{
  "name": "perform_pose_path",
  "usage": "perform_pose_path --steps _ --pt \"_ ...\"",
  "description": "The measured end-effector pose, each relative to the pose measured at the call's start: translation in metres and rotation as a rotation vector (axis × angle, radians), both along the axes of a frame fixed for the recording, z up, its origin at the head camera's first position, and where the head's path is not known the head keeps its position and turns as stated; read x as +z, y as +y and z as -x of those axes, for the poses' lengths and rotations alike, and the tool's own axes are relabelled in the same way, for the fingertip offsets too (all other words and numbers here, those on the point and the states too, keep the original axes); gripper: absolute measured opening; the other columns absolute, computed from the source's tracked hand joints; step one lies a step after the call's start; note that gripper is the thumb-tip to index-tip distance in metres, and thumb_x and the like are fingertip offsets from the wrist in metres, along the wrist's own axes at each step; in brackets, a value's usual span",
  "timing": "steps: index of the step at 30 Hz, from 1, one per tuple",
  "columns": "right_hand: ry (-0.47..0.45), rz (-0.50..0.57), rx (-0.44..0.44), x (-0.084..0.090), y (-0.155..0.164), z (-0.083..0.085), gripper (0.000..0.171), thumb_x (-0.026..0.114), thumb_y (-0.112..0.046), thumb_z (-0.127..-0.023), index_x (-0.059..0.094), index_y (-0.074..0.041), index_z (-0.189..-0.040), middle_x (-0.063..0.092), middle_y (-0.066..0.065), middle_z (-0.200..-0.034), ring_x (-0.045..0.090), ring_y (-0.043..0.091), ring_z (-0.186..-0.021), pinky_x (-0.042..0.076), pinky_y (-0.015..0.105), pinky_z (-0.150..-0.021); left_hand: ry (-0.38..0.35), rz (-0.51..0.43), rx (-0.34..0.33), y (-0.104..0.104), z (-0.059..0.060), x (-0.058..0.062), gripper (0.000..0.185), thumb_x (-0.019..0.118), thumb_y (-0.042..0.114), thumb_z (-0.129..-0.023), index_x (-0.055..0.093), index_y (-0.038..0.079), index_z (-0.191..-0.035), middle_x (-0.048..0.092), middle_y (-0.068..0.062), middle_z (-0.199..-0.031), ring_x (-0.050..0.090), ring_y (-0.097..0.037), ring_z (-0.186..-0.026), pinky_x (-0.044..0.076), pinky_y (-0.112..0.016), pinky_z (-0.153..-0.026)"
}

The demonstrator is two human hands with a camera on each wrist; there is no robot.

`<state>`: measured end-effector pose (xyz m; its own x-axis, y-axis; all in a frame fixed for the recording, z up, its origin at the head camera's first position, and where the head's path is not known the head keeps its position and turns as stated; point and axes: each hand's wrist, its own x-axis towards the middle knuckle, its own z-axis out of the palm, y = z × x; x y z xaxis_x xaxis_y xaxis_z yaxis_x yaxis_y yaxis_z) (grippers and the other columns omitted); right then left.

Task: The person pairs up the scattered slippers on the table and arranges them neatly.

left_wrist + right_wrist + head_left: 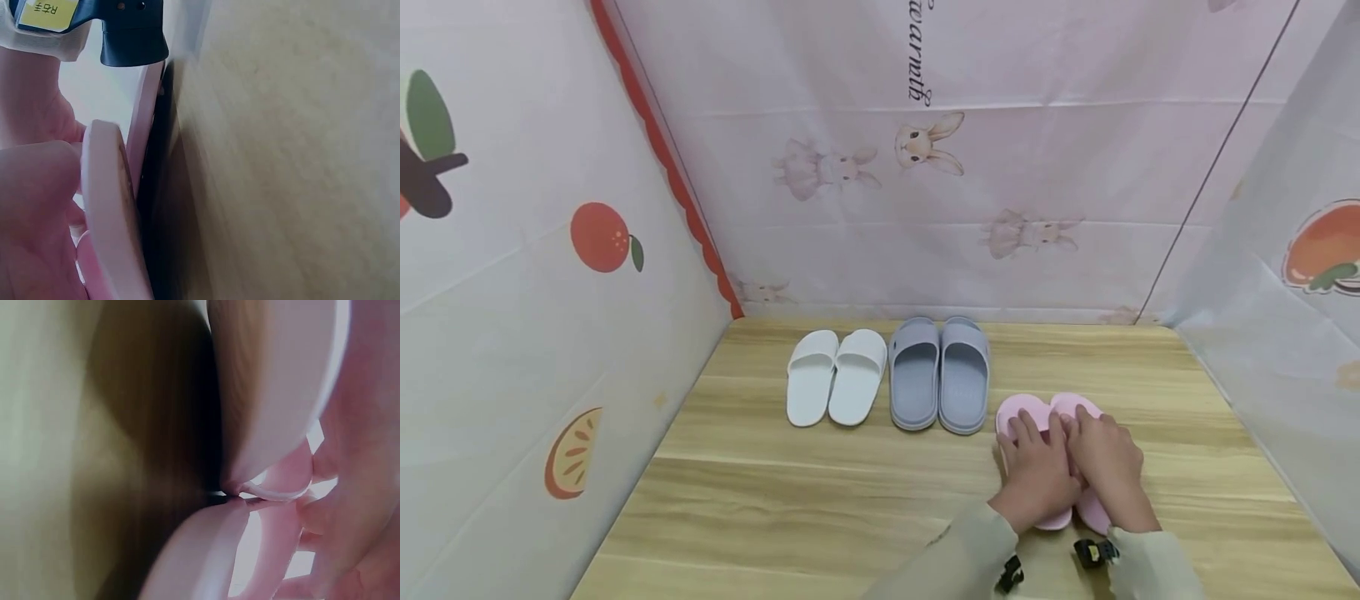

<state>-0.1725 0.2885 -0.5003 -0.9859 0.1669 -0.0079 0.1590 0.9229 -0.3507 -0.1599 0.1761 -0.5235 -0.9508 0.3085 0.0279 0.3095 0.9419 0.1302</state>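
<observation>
Slippers line our wooden desk (pixel 820 500) in three pairs. Going left to right, we see the white pair (pixel 835 377) near the back wall, then the grey pair (pixel 938 375) just beside it, then the pink pair (pixel 1045 417) nearer to us. Our left hand (pixel 1036 475) lies over the left pink slipper, its grip wrapped round that slipper's edge, as the left wrist view shows. Our right hand (pixel 1108 467) grasps the right pink slipper, the two hands touching. Both pink slippers rest side by side on the desk.
</observation>
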Motion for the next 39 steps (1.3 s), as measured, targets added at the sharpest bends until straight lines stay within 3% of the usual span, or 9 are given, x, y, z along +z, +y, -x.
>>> perform_pose_path --steps 13,18,28,39 --pt "0.041 -0.002 0.011 0.0 0.006 0.017 0.048 0.041 -0.034 -0.108 0.055 0.005 -0.132 0.058 0.041 -0.107 0.058 0.06 -0.09 0.048 0.066 -0.065 -0.027 0.024 -0.015 0.007 0.018 0.005 0.087 0.044 0.069 -0.094 0.018 0.023 -0.162 0.03 -0.02 -0.162 0.029 -0.036 -0.149 0.031 -0.06 -0.114" --pt "0.078 -0.013 0.037 0.0 0.006 0.026 0.045 0.043 -0.031 -0.107 0.058 0.007 -0.125 0.059 0.041 -0.101 0.059 0.058 -0.084 0.049 0.064 -0.063 -0.037 0.07 -0.008 0.01 0.028 0.002 0.088 0.04 0.072 -0.093 0.014 0.025 -0.163 0.029 -0.017 -0.163 0.028 -0.033 -0.15 0.029 -0.058 -0.116" --pt "0.06 -0.014 0.03 -0.001 0.017 0.041 0.046 0.039 -0.033 -0.109 0.058 0.007 -0.121 0.059 0.04 -0.098 0.059 0.058 -0.083 0.048 0.064 -0.062 -0.014 0.033 -0.001 0.021 0.044 -0.008 0.089 0.043 0.069 -0.093 0.009 0.025 -0.163 0.03 -0.016 -0.162 0.028 -0.032 -0.149 0.029 -0.058 -0.114" --pt "0.079 -0.039 0.048 -0.007 0.02 0.058 0.047 0.036 -0.031 -0.11 0.057 0.01 -0.118 0.059 0.04 -0.096 0.059 0.057 -0.084 0.048 0.065 -0.07 -0.084 0.028 0.017 0.031 0.065 -0.012 0.089 0.047 0.065 -0.094 0.005 0.03 -0.163 0.027 -0.013 -0.164 0.025 -0.028 -0.151 0.025 -0.057 -0.116"
